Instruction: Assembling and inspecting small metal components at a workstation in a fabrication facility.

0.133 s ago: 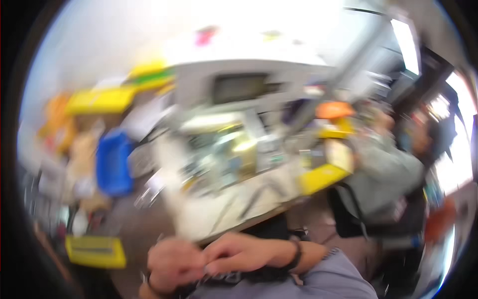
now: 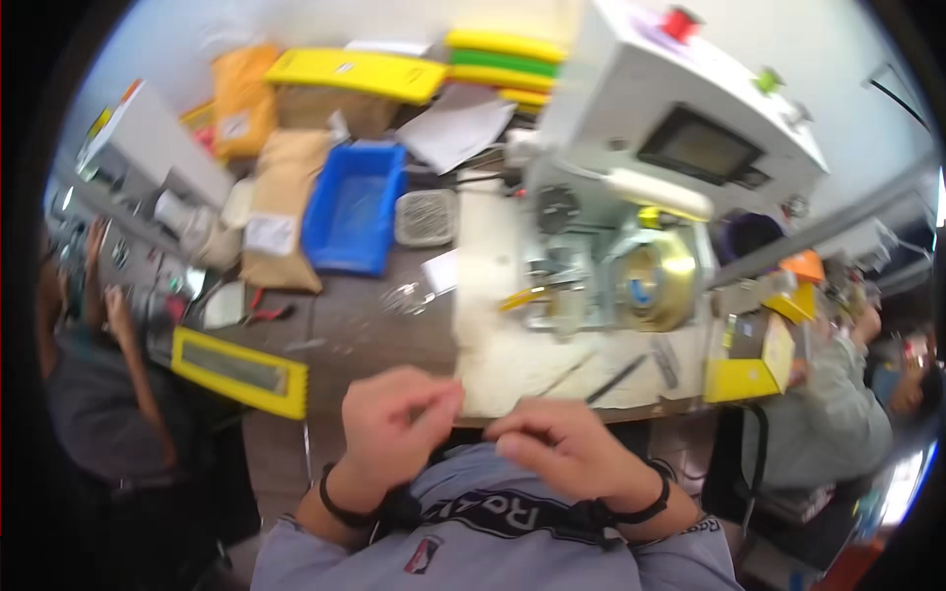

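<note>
In front of my body, at the table's near edge, my left hand [image 2: 399, 426] is closed, its thumb against the curled fingers. To its right, and apart from it, is my right hand [image 2: 564, 448], also closed with the thumb near the bent index finger. What either hand holds, if anything, is hidden or too small to name. Just beyond them lie a dark pen-like tool [image 2: 621, 378] and a thin stick-like tool [image 2: 570, 372] on a cream work mat [image 2: 483, 335]. Left of the mat is a small clear plastic bag [image 2: 406, 297].
A white machine with a dark screen [image 2: 700, 143] and a gold disc [image 2: 658, 281] stands behind the mat. Leftward are a blue bin [image 2: 325, 241], a clear box of small parts [image 2: 426, 219], brown paper bag [image 2: 276, 197] and yellow-framed tray [image 2: 239, 372]. People sit on both sides.
My hands were touching and have come apart, the right one moving rightward. The whole view has swung left, so a person at the left now shows. The picture is sharper.
</note>
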### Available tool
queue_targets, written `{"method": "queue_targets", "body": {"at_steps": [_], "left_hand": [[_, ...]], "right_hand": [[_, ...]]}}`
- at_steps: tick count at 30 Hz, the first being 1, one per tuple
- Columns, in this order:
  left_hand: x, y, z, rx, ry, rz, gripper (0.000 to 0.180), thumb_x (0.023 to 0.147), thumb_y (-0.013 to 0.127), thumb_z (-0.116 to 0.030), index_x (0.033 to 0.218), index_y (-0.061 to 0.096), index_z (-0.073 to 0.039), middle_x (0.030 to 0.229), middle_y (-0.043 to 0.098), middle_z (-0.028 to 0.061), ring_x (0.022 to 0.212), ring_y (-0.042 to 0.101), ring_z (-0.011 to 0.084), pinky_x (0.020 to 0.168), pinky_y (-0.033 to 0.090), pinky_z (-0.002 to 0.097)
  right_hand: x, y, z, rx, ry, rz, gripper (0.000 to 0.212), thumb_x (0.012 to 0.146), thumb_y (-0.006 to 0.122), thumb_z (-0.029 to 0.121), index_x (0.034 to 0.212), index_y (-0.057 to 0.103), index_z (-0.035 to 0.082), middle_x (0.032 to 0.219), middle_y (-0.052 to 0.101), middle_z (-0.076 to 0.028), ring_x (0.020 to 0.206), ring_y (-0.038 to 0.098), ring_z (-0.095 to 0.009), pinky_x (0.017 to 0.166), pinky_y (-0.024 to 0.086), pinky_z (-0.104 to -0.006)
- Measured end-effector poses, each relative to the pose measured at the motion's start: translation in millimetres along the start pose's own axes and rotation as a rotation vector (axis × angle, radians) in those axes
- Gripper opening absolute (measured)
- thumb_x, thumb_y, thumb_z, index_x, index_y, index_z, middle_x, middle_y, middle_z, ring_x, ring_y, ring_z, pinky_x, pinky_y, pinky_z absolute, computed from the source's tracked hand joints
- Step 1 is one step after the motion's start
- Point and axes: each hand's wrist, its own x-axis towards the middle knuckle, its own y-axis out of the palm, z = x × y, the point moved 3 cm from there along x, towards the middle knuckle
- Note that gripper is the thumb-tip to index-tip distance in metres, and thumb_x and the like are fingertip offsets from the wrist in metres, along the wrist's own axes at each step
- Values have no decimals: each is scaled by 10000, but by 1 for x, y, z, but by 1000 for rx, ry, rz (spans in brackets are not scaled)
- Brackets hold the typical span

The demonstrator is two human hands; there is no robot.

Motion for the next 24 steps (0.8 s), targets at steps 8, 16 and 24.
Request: {"method": "queue_targets", "body": {"at_steps": [8, 16, 24], "left_hand": [[-46, 78, 123, 26, -449, -250, 172, 935, 710, -101, 1023, 740, 43, 828, 732, 122, 708, 680, 149, 662, 524, 297], [-14, 122, 142, 130, -293, -73, 125, 869, 748, -89, 948, 744, 8, 807, 707, 148, 685, 674, 255, 654, 524, 350], [-7, 135, 148, 234, -228, -46, 103, 834, 750, -106, 918, 754, -46, 784, 654, 129, 714, 645, 308, 638, 504, 415]], "right_hand": [[11, -31, -80, -1037, -5, 91, 536, 900, 726, 236, 1350, 571, -10, 1034, 613, -152, 934, 645, -326, 752, 541, -425], [47, -42, -115, -1245, 58, 46, 591, 882, 742, 267, 1378, 555, 6, 1036, 609, -169, 857, 685, -322, 695, 569, -410], [51, -42, -127, -1295, 52, 39, 559, 879, 738, 270, 1364, 581, 40, 992, 623, -153, 781, 700, -310, 632, 568, -408]]}}
